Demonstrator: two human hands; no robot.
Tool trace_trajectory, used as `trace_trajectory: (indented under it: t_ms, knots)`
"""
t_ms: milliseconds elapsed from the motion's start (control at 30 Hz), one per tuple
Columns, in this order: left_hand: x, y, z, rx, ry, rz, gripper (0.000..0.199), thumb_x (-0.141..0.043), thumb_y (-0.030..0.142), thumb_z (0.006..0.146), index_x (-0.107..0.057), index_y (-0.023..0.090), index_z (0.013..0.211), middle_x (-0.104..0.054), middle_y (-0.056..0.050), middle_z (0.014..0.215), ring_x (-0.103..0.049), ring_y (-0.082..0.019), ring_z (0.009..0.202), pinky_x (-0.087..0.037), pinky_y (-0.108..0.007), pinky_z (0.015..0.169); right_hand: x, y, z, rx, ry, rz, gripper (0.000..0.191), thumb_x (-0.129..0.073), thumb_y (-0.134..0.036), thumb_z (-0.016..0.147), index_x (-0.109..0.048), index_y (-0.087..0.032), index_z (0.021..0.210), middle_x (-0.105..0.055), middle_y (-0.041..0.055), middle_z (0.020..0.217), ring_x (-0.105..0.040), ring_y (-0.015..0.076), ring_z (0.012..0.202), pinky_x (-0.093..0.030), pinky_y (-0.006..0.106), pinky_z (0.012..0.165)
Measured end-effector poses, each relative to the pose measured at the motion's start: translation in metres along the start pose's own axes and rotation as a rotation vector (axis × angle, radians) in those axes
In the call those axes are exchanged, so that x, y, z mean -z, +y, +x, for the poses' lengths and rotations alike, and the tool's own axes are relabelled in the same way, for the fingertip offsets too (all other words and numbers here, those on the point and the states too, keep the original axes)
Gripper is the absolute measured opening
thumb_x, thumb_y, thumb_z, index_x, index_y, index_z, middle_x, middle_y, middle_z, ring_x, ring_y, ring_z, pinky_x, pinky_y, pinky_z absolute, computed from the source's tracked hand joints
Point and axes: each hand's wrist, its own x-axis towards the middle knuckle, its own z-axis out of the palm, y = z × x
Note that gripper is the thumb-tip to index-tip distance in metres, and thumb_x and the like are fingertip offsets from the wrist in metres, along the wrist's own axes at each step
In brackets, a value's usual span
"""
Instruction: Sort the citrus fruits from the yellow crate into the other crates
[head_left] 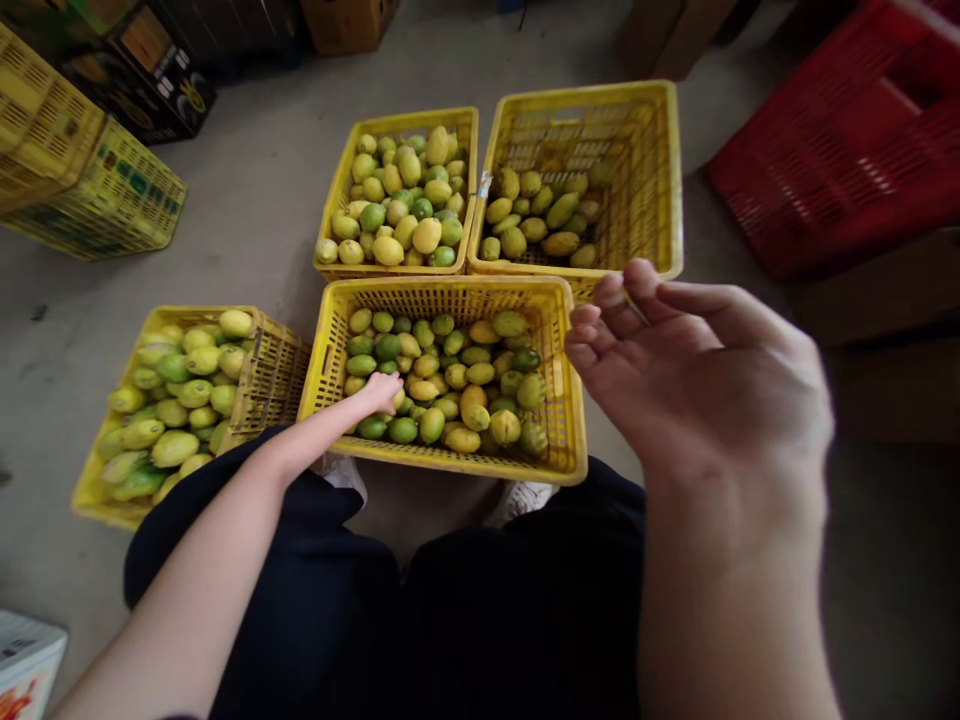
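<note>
My left hand point(383, 393) reaches down into the middle yellow crate point(450, 466), its fingers closed around a yellow lemon point(399, 399) that is mostly covered by them. Around it lie many green and yellow lemons, such as a green one point(403, 430). Raised close to the camera on the right is my right hand point(697, 370), palm showing and fingers loosely bent. Nothing shows in that palm. It is nearest to the right rim of the middle crate, without visibly touching it.
Behind stand a well-filled lemon crate point(321, 225) and a partly filled crate point(637, 180). Another lemon crate point(274, 375) sits by my left leg. Stacked yellow crates point(135, 190) rise at far left, a red crate point(840, 150) at right. Cardboard boxes point(346, 25) line the back.
</note>
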Motion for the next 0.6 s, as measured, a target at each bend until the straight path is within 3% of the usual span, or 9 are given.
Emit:
trace_trajectory:
  t_ms: [67, 100, 167, 233, 300, 400, 500, 600]
  knots:
    - [0.007, 0.013, 0.007, -0.003, -0.024, 0.042, 0.038, -0.087, 0.03, 0.045, -0.057, 0.016, 0.063, -0.057, -0.002, 0.071, -0.057, -0.029, 0.098, -0.043, -0.032, 0.084, -0.004, 0.006, 0.003, -0.011, -0.018, 0.002, 0.012, -0.054, -0.025, 0.075, -0.066, -0.027, 0.076, -0.07, 0.0027, 0.091, -0.064, 0.0237, 0.097, -0.053, 0.041, 0.082]
    - [0.012, 0.022, 0.007, -0.012, -0.037, 0.063, 0.038, -0.086, 0.035, 0.047, -0.059, 0.016, 0.065, -0.059, -0.002, 0.072, -0.058, -0.028, 0.095, -0.044, -0.032, 0.081, -0.007, 0.009, 0.004, -0.028, -0.028, 0.008, 0.012, -0.054, -0.026, 0.075, -0.066, -0.026, 0.076, -0.071, 0.0026, 0.091, -0.064, 0.0232, 0.096, -0.052, 0.041, 0.082]
    - [0.021, 0.048, 0.001, -0.048, -0.076, -0.008, 0.042, -0.075, 0.053, 0.063, -0.065, 0.015, 0.079, -0.064, -0.004, 0.078, -0.06, -0.025, 0.088, -0.047, -0.03, 0.073, -0.014, 0.016, 0.005, -0.076, -0.055, 0.0, 0.013, -0.053, -0.027, 0.074, -0.066, -0.024, 0.077, -0.071, 0.0023, 0.093, -0.065, 0.0213, 0.094, -0.05, 0.039, 0.084]
    - [0.029, 0.08, -0.012, -0.107, -0.153, -0.251, 0.058, -0.048, 0.068, 0.08, -0.065, 0.015, 0.096, -0.067, -0.006, 0.085, -0.062, -0.021, 0.081, -0.048, -0.028, 0.065, -0.023, 0.024, 0.004, -0.082, -0.072, -0.072, 0.013, -0.056, -0.028, 0.073, -0.066, -0.023, 0.08, -0.07, 0.0015, 0.094, -0.065, 0.0198, 0.094, -0.05, 0.035, 0.084]
    - [0.034, 0.112, -0.031, -0.174, -0.244, -0.538, 0.074, -0.029, 0.075, 0.084, -0.064, 0.013, 0.105, -0.067, -0.009, 0.081, -0.062, -0.02, 0.075, -0.048, -0.029, 0.062, -0.032, 0.031, 0.002, -0.015, -0.051, -0.178, 0.017, -0.065, -0.028, 0.069, -0.067, -0.023, 0.085, -0.07, -0.0001, 0.092, -0.064, 0.0189, 0.093, -0.051, 0.031, 0.08]
    - [0.038, 0.145, -0.059, -0.236, -0.254, -0.748, 0.072, -0.03, 0.072, 0.087, -0.063, 0.013, 0.111, -0.066, -0.008, 0.077, -0.063, -0.022, 0.077, -0.05, -0.032, 0.067, -0.044, 0.041, -0.002, 0.048, -0.035, -0.216, 0.033, -0.079, -0.024, 0.06, -0.066, -0.022, 0.09, -0.069, -0.0023, 0.083, -0.065, 0.0158, 0.08, -0.051, 0.024, 0.068]
    - [0.039, 0.153, -0.075, -0.232, -0.184, -0.793, 0.059, -0.036, 0.063, 0.091, -0.063, 0.015, 0.114, -0.066, -0.006, 0.081, -0.064, -0.026, 0.088, -0.05, -0.034, 0.073, -0.052, 0.049, -0.004, -0.063, -0.119, -0.106, 0.028, -0.08, -0.029, 0.063, -0.064, -0.02, 0.084, -0.066, -0.0028, 0.069, -0.062, 0.0135, 0.059, -0.048, 0.023, 0.05]
    - [0.041, 0.139, -0.071, -0.237, -0.286, -0.725, 0.063, -0.033, 0.065, 0.091, -0.063, 0.014, 0.111, -0.067, -0.007, 0.076, -0.065, -0.025, 0.079, -0.049, -0.033, 0.067, -0.053, 0.054, -0.002, -0.179, -0.14, -0.038, 0.018, -0.072, -0.034, 0.074, -0.063, -0.018, 0.078, -0.063, -0.0026, 0.061, -0.059, 0.0129, 0.052, -0.048, 0.023, 0.045]
